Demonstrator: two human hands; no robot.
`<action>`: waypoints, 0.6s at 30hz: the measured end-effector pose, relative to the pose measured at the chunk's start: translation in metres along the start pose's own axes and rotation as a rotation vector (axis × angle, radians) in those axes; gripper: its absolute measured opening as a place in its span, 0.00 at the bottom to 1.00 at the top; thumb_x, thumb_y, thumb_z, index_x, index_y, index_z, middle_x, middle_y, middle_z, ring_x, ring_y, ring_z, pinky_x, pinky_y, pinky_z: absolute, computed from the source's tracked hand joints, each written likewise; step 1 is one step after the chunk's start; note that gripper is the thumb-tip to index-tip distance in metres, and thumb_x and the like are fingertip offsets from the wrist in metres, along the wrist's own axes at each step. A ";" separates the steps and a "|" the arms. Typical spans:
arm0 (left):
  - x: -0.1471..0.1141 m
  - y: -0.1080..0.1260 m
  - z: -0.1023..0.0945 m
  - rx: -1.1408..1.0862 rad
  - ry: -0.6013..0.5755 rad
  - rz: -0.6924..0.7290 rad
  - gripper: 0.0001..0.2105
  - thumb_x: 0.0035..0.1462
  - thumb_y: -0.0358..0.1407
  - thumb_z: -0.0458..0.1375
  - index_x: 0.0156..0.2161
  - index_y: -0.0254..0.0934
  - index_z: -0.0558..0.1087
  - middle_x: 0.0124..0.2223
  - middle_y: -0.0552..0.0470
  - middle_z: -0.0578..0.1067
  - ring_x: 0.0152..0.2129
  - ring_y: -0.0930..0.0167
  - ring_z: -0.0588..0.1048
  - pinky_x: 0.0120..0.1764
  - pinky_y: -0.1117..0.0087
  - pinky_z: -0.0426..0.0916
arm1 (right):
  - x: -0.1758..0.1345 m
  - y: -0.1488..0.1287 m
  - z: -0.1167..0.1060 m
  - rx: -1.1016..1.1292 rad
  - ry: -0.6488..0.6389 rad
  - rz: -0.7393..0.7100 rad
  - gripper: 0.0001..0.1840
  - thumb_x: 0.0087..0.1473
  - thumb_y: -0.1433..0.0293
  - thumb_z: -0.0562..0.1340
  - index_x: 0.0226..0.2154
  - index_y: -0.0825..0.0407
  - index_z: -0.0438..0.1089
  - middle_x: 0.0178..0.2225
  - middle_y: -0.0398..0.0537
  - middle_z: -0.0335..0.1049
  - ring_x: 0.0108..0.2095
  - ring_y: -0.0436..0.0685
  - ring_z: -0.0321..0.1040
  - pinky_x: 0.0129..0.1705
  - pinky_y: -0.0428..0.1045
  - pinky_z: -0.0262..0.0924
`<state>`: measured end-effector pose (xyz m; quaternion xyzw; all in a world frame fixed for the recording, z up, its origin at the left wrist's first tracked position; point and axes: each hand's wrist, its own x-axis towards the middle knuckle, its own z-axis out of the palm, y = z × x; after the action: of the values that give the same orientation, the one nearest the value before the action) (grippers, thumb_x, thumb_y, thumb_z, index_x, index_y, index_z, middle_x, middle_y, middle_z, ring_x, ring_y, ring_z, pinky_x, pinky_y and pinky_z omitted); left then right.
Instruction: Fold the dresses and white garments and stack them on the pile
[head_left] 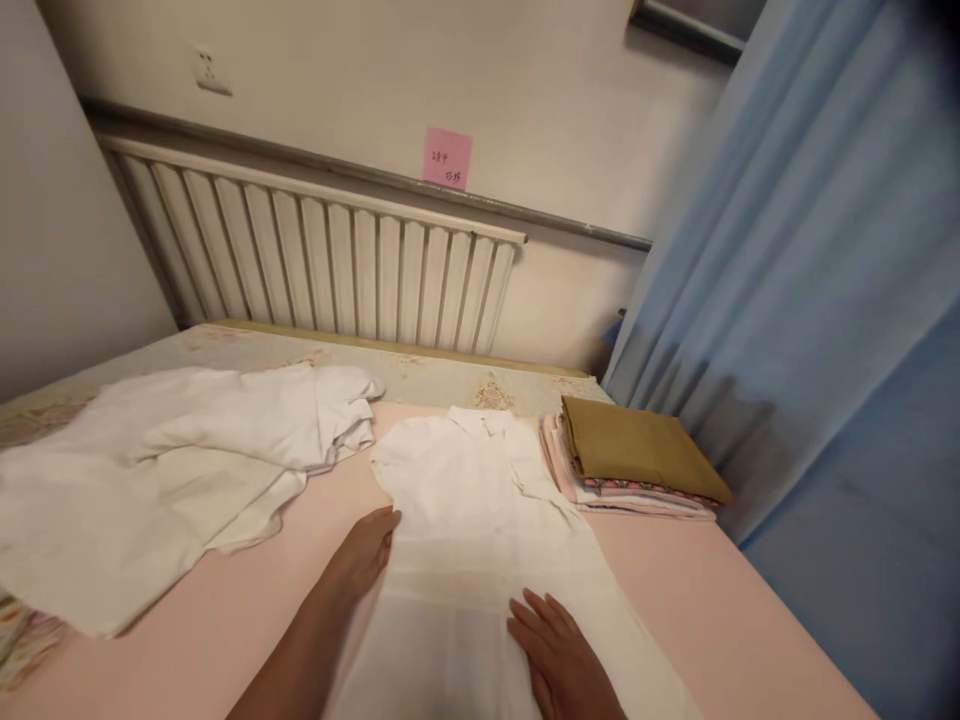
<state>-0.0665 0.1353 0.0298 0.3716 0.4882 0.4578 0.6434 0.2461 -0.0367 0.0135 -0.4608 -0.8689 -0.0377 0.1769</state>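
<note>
A long white short-sleeved coat [465, 540] with a collar and a buttoned front lies spread out before me, its collar pointing towards the wall. My left hand [371, 545] is at the coat's left edge below the sleeve, its fingers closed on the cloth there. On the lower right half of the front rests my right hand [559, 645], palm down with the fingers stretched out. Part of the coat's lower end runs out of view. To the left is a pile of more white garments [187, 450], loosely laid over one another.
Folded cloths with a mustard-brown one [637, 445] on top are stacked at the right. A pink sheet [720, 590] covers the bed over a floral mattress [420, 370]. Behind stand a radiator [337, 250] and a wall with a pink note [448, 158]. A blue curtain [787, 250] hangs right.
</note>
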 end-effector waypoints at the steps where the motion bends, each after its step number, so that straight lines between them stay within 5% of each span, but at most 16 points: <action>1: 0.007 0.000 -0.001 -0.056 -0.026 -0.018 0.09 0.52 0.41 0.61 0.35 0.37 0.72 0.31 0.47 0.79 0.33 0.63 0.79 0.35 0.65 0.74 | 0.000 0.002 0.002 -0.005 0.000 -0.012 0.36 0.47 0.80 0.54 0.59 0.46 0.62 0.60 0.45 0.62 0.63 0.61 0.54 0.63 0.61 0.54; 10: 0.048 0.009 0.002 -0.198 0.043 -0.027 0.07 0.55 0.38 0.59 0.33 0.40 0.65 0.30 0.50 0.77 0.32 0.67 0.78 0.34 0.68 0.73 | -0.002 0.020 0.020 -0.016 0.049 -0.118 0.39 0.53 0.80 0.53 0.65 0.41 0.52 0.58 0.44 0.65 0.61 0.62 0.58 0.59 0.61 0.61; 18: 0.049 0.014 0.006 -0.165 0.098 -0.004 0.10 0.52 0.39 0.60 0.38 0.38 0.67 0.31 0.52 0.77 0.31 0.68 0.78 0.32 0.70 0.71 | -0.005 0.027 0.029 -0.044 0.071 -0.155 0.40 0.53 0.81 0.53 0.66 0.42 0.48 0.58 0.45 0.65 0.61 0.62 0.58 0.59 0.61 0.61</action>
<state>-0.0585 0.1863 0.0295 0.2935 0.4805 0.5128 0.6480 0.2630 -0.0186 -0.0177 -0.3943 -0.8941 -0.0866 0.1941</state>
